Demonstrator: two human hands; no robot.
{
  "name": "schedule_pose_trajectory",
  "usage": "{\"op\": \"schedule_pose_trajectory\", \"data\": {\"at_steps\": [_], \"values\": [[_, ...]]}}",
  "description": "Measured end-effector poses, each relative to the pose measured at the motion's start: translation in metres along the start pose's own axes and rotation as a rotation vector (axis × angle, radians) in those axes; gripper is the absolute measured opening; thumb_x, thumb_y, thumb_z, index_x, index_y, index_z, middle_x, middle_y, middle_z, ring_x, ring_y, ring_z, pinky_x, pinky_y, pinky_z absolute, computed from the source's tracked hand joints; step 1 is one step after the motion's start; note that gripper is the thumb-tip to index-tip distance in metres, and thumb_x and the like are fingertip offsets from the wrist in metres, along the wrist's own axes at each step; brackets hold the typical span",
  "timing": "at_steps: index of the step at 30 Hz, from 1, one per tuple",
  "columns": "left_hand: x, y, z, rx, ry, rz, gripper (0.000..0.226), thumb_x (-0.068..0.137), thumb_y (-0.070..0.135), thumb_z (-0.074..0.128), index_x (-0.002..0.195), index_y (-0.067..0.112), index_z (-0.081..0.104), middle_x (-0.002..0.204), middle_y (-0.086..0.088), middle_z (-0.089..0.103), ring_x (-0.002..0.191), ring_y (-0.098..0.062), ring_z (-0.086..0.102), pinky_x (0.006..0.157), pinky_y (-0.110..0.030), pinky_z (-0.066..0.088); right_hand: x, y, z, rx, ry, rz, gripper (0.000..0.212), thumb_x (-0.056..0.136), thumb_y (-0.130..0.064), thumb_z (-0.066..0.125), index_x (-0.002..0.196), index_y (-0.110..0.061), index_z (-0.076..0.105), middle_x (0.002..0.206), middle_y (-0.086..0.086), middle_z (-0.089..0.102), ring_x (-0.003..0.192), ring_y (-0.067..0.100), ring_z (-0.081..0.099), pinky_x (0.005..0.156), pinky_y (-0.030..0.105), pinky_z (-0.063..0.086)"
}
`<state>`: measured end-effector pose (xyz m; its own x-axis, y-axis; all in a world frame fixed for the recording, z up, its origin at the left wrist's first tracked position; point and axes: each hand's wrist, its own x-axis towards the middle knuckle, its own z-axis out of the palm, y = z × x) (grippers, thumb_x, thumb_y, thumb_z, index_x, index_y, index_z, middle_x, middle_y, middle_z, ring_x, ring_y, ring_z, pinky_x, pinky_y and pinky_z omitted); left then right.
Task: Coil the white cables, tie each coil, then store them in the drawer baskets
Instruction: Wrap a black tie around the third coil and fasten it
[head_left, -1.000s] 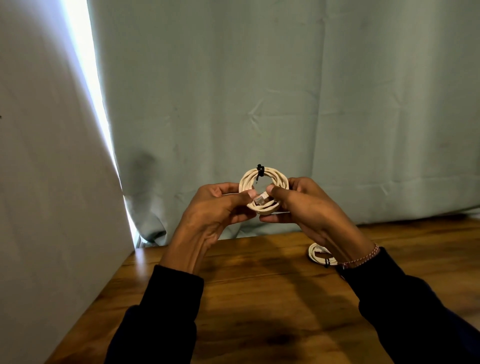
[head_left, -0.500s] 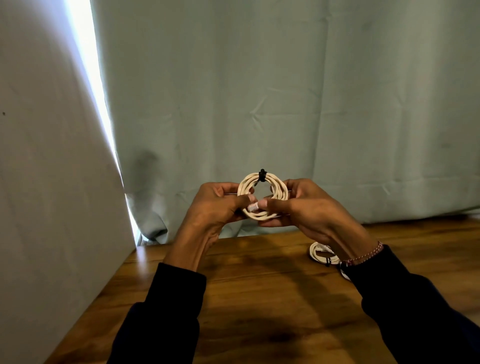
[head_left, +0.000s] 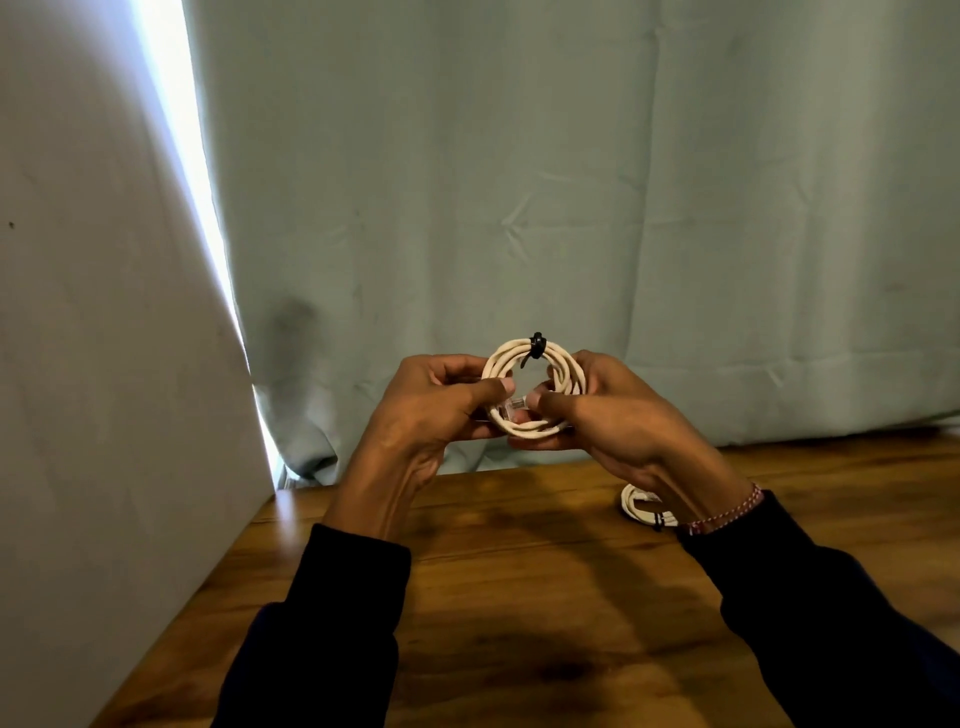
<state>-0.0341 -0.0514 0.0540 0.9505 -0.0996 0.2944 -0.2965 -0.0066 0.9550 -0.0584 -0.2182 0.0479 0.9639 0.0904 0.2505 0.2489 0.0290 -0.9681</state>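
Note:
I hold a coiled white cable (head_left: 511, 352) upright in the air above the wooden table (head_left: 545, 587). A black tie (head_left: 535, 347) wraps its top. My left hand (head_left: 434, 408) grips the coil's left side with the thumb over the lower strands. My right hand (head_left: 605, 410) grips the right side, thumb pressing near a clear plug at the coil's lower middle. A second coiled white cable (head_left: 636, 505) with a black tie lies on the table, partly hidden behind my right wrist.
A pale green curtain (head_left: 571, 208) hangs right behind the table's far edge. A light wall panel (head_left: 104, 364) borders the table on the left, with bright light in the gap. No drawer or basket is in view.
The coil stayed in both hands with small shifts. My thumbs have moved slightly along its lower part, and the clear plug shows between them again.

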Motion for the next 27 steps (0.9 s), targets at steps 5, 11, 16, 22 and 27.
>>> {"op": "schedule_pose_trajectory", "data": {"at_steps": [5, 11, 16, 22, 27], "values": [[-0.002, 0.000, 0.005, 0.022, 0.008, -0.006, 0.016, 0.083, 0.005, 0.076, 0.099, 0.004, 0.077, 0.084, -0.013, 0.077, 0.074, -0.026, 0.074, 0.068, -0.034, 0.061, 0.000, -0.002, -0.010, -0.033, -0.121, 0.056, 0.028, 0.088, 0.014, 0.062, 0.113, 0.002, 0.061, 0.089, 0.014, 0.070, 0.089, 0.028, 0.074, 0.077, 0.046, 0.062], [-0.003, 0.002, 0.000, -0.029, 0.025, -0.067, 0.020, 0.080, 0.017, 0.080, 0.096, 0.006, 0.078, 0.081, -0.012, 0.076, 0.070, -0.021, 0.073, 0.063, -0.029, 0.058, -0.001, -0.009, -0.019, -0.061, -0.234, 0.134, 0.032, 0.088, 0.001, 0.068, 0.120, 0.002, 0.063, 0.111, 0.017, 0.074, 0.104, 0.028, 0.072, 0.081, 0.042, 0.062], [-0.002, 0.004, -0.006, -0.102, 0.012, -0.055, 0.024, 0.078, 0.016, 0.079, 0.098, 0.002, 0.076, 0.084, -0.015, 0.076, 0.072, -0.022, 0.073, 0.066, -0.030, 0.060, -0.002, -0.014, -0.029, 0.016, -0.228, 0.087, 0.047, 0.079, -0.011, 0.072, 0.122, 0.002, 0.062, 0.109, 0.020, 0.074, 0.101, 0.029, 0.073, 0.079, 0.035, 0.062], [-0.004, 0.006, -0.009, -0.224, -0.118, -0.028, 0.044, 0.065, 0.012, 0.078, 0.106, -0.004, 0.072, 0.094, -0.020, 0.075, 0.083, -0.028, 0.074, 0.073, -0.034, 0.062, 0.003, -0.012, -0.044, -0.030, -0.109, -0.020, 0.035, 0.080, -0.004, 0.073, 0.114, 0.004, 0.067, 0.102, 0.021, 0.075, 0.099, 0.031, 0.074, 0.081, 0.031, 0.061], [0.001, -0.002, -0.007, -0.165, -0.083, 0.015, 0.026, 0.082, -0.001, 0.071, 0.108, -0.002, 0.071, 0.093, -0.017, 0.077, 0.085, -0.026, 0.075, 0.074, -0.033, 0.062, 0.005, -0.010, -0.044, -0.014, -0.036, -0.010, 0.039, 0.075, -0.008, 0.077, 0.112, 0.000, 0.068, 0.098, 0.020, 0.076, 0.094, 0.031, 0.075, 0.078, 0.033, 0.063]]}}
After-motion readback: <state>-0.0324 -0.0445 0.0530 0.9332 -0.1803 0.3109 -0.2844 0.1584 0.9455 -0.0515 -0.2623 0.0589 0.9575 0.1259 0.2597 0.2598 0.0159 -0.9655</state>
